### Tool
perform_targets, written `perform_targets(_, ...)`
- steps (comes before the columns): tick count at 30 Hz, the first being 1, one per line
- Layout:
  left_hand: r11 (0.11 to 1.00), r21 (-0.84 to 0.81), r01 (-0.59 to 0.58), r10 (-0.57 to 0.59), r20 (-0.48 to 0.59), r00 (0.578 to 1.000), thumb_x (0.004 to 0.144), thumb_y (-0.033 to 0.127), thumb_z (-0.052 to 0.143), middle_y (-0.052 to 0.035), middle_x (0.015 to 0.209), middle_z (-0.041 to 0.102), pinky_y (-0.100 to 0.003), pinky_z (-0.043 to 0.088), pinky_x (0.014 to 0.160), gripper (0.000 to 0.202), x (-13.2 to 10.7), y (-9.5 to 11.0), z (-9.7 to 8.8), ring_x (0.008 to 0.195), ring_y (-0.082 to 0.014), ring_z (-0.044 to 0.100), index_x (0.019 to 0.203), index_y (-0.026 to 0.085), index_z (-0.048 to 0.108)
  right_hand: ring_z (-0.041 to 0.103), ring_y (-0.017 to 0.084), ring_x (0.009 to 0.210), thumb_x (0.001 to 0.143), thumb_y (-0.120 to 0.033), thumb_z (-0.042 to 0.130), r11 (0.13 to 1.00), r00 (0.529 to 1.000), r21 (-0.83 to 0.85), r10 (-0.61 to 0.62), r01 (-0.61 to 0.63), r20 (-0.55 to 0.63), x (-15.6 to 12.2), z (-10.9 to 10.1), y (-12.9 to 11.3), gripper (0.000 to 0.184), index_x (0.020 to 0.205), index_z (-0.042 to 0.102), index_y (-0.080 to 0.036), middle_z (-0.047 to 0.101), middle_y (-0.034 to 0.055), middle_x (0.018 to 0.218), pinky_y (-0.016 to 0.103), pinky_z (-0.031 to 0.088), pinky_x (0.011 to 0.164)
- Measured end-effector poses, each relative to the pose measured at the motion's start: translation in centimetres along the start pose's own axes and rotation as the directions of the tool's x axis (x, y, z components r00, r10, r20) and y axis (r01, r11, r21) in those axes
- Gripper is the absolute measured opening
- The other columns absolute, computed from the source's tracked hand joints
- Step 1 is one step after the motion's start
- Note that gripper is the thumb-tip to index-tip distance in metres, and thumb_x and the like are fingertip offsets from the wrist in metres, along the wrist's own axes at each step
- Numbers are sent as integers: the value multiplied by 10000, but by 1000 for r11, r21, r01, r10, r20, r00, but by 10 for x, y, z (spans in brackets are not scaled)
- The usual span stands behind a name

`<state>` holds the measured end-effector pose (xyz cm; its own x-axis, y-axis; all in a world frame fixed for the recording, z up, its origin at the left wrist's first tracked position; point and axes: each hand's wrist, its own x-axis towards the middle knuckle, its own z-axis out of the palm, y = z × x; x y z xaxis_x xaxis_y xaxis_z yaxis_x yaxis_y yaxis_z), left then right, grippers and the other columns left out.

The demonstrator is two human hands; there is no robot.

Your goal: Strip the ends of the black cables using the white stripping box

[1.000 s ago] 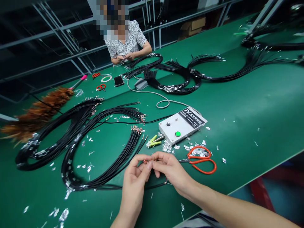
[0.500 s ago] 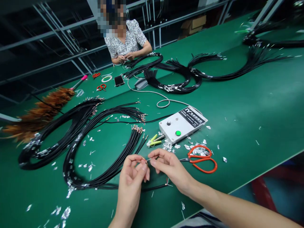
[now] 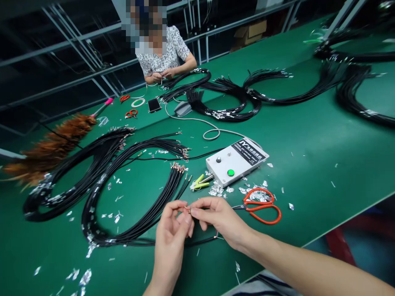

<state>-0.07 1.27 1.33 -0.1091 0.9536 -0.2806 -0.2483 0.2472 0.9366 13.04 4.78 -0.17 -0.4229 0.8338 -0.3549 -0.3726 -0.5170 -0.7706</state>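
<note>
My left hand (image 3: 173, 232) is closed, thumb against fingers, around the stripped end of a black cable. Thin wires (image 3: 187, 209), one of them reddish, stick out between my hands. My right hand (image 3: 216, 216) pinches the wire tips, its fingertips touching those of my left hand. To the left of my hands lies a curved bundle of black cables (image 3: 154, 213) with copper-coloured ends. Just beyond my right hand are orange-handled scissors (image 3: 263, 209). A grey-white box (image 3: 236, 162) with a green button stands behind, a yellow-green clip (image 3: 200, 183) at its front.
Another coiled cable bundle (image 3: 74, 193) lies at the left beside a brown feather duster (image 3: 61, 144). Foil scraps (image 3: 85, 277) litter the green table (image 3: 296, 164). A co-worker (image 3: 166, 53) sits across, near more black bundles (image 3: 228, 113). At the right edge lies another bundle (image 3: 354, 98).
My right hand has moved slightly left, closer to my left fingertips, and the wire gap between them has shrunk. A black cable bundle has appeared at the right edge.
</note>
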Motion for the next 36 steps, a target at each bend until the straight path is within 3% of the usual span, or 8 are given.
perform_targets(5,997,74,31,-35,61,998,738,397,775,3,691,583,-197,377,555,357,1,4,2,582,-97,444,1001,174,682,443,64,446,572,-447,813,1000,998,-6,-19,18,-55,0,2,-5,329,649,676,-158,606,-44,536,234,334,493)
perform_targets(9,996,85,-8,5,37,999,733,404,776,47,562,493,-184,350,514,280,4,2,6,522,-81,399,885,180,701,457,66,432,556,-413,818,998,996,-54,-30,25,-88,0,0,-4,312,654,652,-168,599,-49,529,222,337,461)
perform_targets(14,1000,6,-10,10,-78,997,715,414,785,59,552,513,-173,316,443,294,6,-4,12,438,-54,411,805,170,647,483,83,444,673,-426,747,977,994,-198,-93,80,-59,0,-5,1,283,679,618,-174,534,-59,506,215,346,440)
perform_targets(18,995,83,-56,63,-83,995,757,399,748,40,592,559,-186,359,439,262,5,-9,10,447,-75,474,804,171,629,566,105,526,787,-354,638,901,978,-401,-201,165,-49,0,-9,4,186,745,625,-174,592,-10,701,233,402,491)
perform_targets(24,839,474,-267,301,6,954,863,337,629,5,664,577,-243,418,527,156,-1,-18,2,546,-132,528,805,197,667,545,98,561,849,-205,562,653,937,-709,-348,265,30,-7,-13,-3,117,746,617,-193,603,-1,796,246,419,561)
perform_targets(26,824,503,-261,302,1,953,850,338,643,2,640,570,-243,404,527,157,0,-19,2,556,-140,511,795,196,683,549,107,580,858,-191,557,576,926,-770,-375,274,48,-10,-15,-5,114,759,613,-199,611,-3,793,251,417,579)
perform_targets(30,917,375,-132,165,-56,985,770,433,706,7,602,556,-216,339,446,265,6,-16,7,497,-115,451,741,173,663,585,146,682,905,-196,520,388,882,-870,-460,305,104,-14,-25,-8,133,807,610,-203,635,15,808,267,416,632)
perform_targets(36,963,267,-26,36,-34,999,700,512,738,41,536,491,-183,294,420,380,12,-8,9,450,-80,386,693,159,598,599,182,800,955,-212,502,-153,730,-893,-525,423,437,-12,-31,-15,141,1000,629,-170,680,58,955,308,358,679)
